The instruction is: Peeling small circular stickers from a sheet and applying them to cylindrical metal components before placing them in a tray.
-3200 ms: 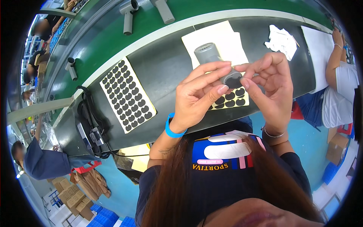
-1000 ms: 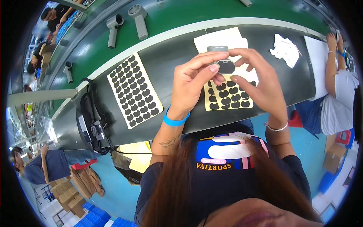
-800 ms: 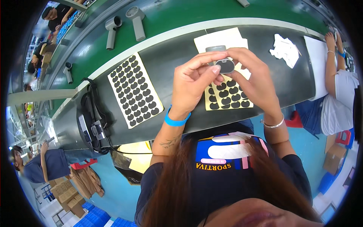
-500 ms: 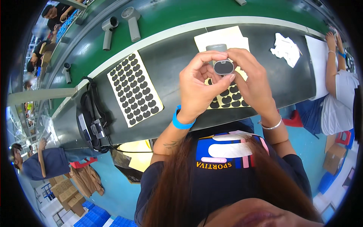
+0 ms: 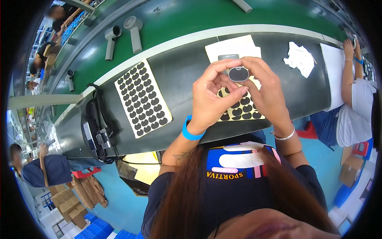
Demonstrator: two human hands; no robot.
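Above the dark table, my left hand (image 5: 213,93) and my right hand (image 5: 264,88) together hold a grey handheld fan (image 5: 228,57). Its handle end points up toward me, an oval black face (image 5: 238,74) with a grey rim and a small notch. My left fingers curl around one side, thumb stretched toward that end. My right fingers close on the other side. Most of the fan's body is hidden behind my fingers. Under my hands lies a pale sheet of black, notched round stickers (image 5: 246,108), partly covered.
Another sticker sheet (image 5: 144,99) lies at left, beside a black strapped device (image 5: 95,127) with a cable. Pale paper (image 5: 215,49) and crumpled white paper (image 5: 299,59) lie farther back. Grey fans (image 5: 134,36) stand on the green belt (image 5: 175,20). Co-workers sit on both sides.
The fans on the green belt have shifted left, and another grey piece has come farther into view at the top. My hands and the held fan sit slightly lower in the picture.
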